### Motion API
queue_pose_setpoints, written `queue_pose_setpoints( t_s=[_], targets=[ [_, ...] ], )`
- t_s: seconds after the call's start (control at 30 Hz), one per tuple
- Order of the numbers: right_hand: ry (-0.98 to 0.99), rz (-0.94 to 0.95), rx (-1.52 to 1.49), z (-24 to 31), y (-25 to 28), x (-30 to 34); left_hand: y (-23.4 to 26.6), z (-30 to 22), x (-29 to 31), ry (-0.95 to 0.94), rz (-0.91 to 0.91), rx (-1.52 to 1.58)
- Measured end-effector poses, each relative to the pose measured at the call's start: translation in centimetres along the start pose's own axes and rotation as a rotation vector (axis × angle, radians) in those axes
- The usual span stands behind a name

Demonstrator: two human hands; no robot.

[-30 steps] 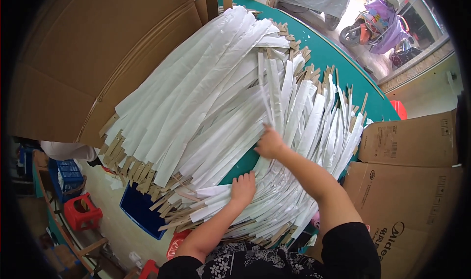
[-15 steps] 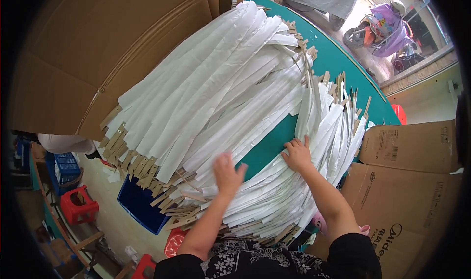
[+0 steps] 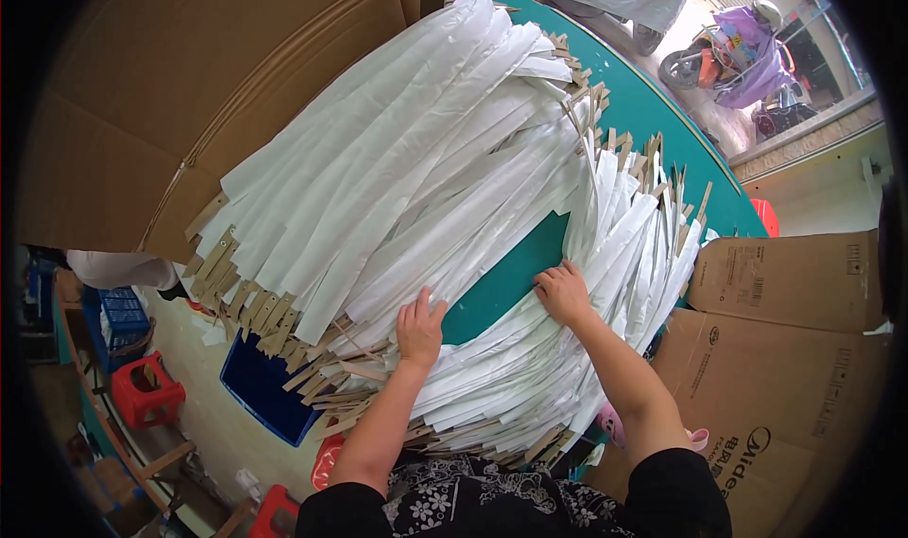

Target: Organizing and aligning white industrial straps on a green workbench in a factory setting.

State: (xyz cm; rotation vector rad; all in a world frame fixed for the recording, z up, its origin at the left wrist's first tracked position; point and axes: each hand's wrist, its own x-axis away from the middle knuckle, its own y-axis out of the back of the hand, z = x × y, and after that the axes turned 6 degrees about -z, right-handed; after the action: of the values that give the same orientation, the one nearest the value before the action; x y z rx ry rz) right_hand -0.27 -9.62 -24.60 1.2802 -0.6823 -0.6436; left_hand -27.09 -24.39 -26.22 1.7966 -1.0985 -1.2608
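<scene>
White fabric-like strips with stiff brown ends lie in a large heap across a green table. A second bunch of white strips curves along the near and right side, with a gap of bare green between. My left hand rests on the near edge of the large heap, fingers stretched and thumb apart. At the right end of the gap, my right hand lies on the inner edge of the second bunch, its fingers apart and slightly bent. Neither hand visibly grips a strip.
A tall cardboard sheet stands along the left, and a cardboard box at the right. Below the table's left side are a dark blue bin and a red stool. A parked scooter is beyond the doorway.
My left hand, blurred before, has come down and a little left onto the heap's edge. My right hand has shifted slightly left and up along the second bunch.
</scene>
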Motion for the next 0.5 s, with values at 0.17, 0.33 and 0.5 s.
queue_pose_setpoints(
  t_s=[0.17, 0.33, 0.5],
  targets=[
    [0.058, -0.268, -0.002, 1.8, 1.4, -0.5, 0.1, -1.6, 0.9, 0.009, 0.237, 0.234],
    [0.367, -0.213, 0.109, 1.4, 2.8, -1.5, 1.5, -4.5, 1.1, -0.126, 0.553, 0.558],
    [0.349, 0.064, -0.014, -0.9, 3.9, -1.8, 3.2, 0.5, -6.2, 0.216, -0.183, -0.119]
  ],
)
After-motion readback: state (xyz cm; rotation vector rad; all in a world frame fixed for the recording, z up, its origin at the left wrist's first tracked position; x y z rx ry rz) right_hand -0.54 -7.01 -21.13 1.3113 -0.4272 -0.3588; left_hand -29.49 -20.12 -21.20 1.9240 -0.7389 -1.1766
